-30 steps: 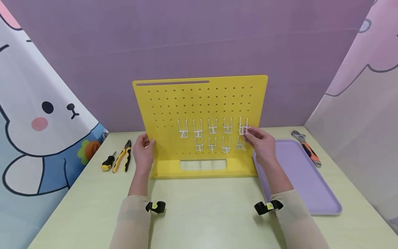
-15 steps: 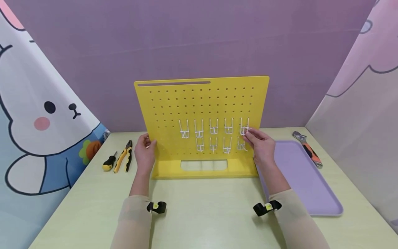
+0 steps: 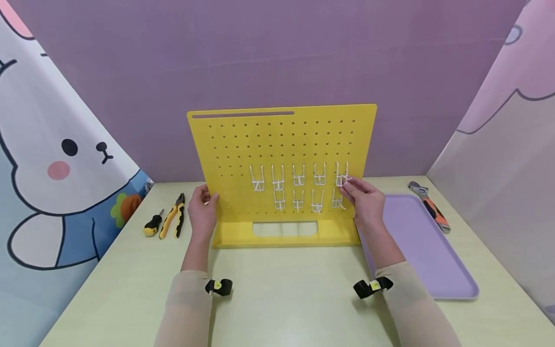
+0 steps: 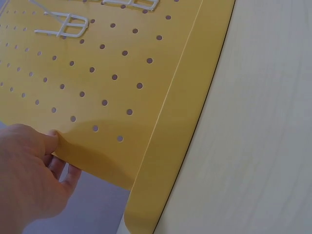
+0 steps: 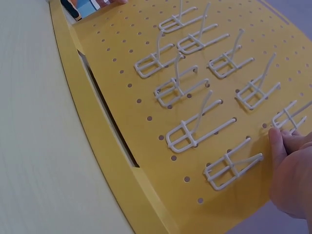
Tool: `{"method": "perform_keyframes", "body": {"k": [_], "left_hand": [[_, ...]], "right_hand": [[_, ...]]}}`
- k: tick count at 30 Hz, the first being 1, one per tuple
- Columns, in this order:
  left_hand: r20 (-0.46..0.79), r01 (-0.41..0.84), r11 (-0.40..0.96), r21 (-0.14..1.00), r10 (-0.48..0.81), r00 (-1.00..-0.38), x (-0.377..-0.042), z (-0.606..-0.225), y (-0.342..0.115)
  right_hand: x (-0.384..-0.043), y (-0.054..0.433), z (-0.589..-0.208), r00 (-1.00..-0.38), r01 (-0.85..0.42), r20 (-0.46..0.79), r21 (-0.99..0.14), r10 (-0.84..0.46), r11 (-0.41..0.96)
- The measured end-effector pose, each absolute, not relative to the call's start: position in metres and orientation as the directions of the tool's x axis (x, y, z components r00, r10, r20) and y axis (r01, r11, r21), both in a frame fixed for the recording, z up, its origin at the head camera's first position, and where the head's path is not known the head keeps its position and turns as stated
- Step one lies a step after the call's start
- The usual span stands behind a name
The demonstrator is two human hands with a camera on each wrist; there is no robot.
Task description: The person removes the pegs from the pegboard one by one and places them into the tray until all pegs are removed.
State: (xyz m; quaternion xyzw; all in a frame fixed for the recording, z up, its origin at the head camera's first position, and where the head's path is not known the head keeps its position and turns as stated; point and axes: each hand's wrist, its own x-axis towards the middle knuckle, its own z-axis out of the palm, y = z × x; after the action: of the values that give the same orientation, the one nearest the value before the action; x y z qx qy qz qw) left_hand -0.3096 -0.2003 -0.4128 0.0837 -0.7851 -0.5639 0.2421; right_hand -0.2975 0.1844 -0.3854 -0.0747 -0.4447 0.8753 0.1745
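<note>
A yellow pegboard stands upright on its base on the table. Two rows of white wire hooks hang on its lower half, among them a lower-row hook. My left hand grips the board's left edge; in the left wrist view the thumb lies on the front face and the fingers go behind. At the right end of the upper row, my right hand pinches a white wire hook against the board. My fingertips cover part of that hook.
A lilac tray lies to the right, partly behind my right forearm. Beyond it is an adjustable wrench with an orange and black handle. On the left lie pliers and a short screwdriver. A purple backdrop rises behind the board.
Both hands keep their places on the board and the hook. Only a slight shift of the head view shows.
</note>
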Motion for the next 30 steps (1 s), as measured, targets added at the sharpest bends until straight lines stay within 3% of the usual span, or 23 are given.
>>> {"method": "perform_keyframes", "body": {"k": [20, 30], "left_hand": [[0.29, 0.134, 0.369, 0.92, -0.407, -0.866, -0.31, -0.415, -0.202], [0.282, 0.136, 0.353, 0.926, -0.406, -0.869, -0.312, -0.417, -0.201]], "right_hand": [[-0.299, 0.186, -0.381, -0.922, -0.304, 0.063, -0.73, 0.382, -0.612], [-0.291, 0.193, -0.386, -0.942, -0.269, 0.097, -0.791, 0.321, -0.55]]}}
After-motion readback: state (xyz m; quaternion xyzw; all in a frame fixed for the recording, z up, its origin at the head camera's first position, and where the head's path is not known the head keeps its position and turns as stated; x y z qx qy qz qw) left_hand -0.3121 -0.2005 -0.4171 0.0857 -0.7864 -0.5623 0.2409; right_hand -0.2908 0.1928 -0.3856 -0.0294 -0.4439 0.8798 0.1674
